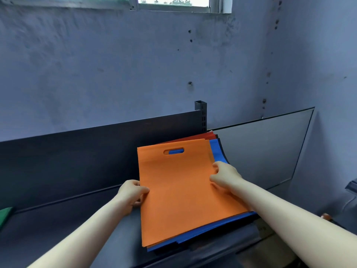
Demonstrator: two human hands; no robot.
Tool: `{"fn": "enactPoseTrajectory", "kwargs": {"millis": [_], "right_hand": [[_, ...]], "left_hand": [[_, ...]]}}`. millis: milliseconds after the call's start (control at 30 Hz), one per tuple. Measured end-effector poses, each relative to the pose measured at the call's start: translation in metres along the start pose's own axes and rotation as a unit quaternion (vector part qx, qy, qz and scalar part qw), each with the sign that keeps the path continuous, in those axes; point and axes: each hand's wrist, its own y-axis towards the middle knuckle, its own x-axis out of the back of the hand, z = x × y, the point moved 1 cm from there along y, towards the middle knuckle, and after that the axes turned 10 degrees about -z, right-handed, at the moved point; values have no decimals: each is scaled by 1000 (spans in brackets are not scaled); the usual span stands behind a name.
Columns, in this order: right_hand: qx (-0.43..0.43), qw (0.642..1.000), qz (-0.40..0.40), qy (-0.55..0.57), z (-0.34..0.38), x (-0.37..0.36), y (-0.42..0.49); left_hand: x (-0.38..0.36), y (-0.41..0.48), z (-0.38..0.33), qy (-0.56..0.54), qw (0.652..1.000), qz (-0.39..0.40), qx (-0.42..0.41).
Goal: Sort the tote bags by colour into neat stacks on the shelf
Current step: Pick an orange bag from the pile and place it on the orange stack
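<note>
An orange tote bag (pixel 179 190) with a cut-out handle lies on top of a mixed pile on the dark shelf (pixel 67 225). Blue bags (pixel 217 151) show beneath it at the right and front edges, and red bags (pixel 204 136) peek out at the back. My left hand (pixel 132 194) grips the orange bag's left edge, thumb on top. My right hand (pixel 225 176) pinches the orange bag's right edge with curled fingers. A green bag (pixel 4 215) lies on the shelf at the far left, mostly out of view.
A dark back panel (pixel 87 149) and an upright slotted post (pixel 201 115) stand behind the shelf. A grey board (pixel 260 151) leans against the blue wall at the right. The shelf's front edge runs just below the pile.
</note>
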Motion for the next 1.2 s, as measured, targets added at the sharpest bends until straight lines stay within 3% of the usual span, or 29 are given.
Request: {"fn": "enactPoseTrajectory", "kwargs": {"millis": [133,267,400,633,833,1000,1200], "right_hand": [[-8,997,14,71,-1,2,-5],[-11,998,19,63,-4,6,-12],[-12,996,33,83,5,2,-15],[-46,984,52,167,2,9,-12],[-79,954,176,231,17,13,-21],[-25,969,90,230,14,-1,-20],[4,967,25,255,6,3,-20]], "left_hand": [[-5,-4,5,-25,999,-2,27],[0,-5,8,-76,994,-30,68],[-8,-19,3,-113,984,6,138],[5,-23,-5,-134,988,-60,39],[16,-34,-8,-167,984,-61,5],[16,-47,4,-142,987,-34,62],[12,-58,16,-153,981,-89,84]]}}
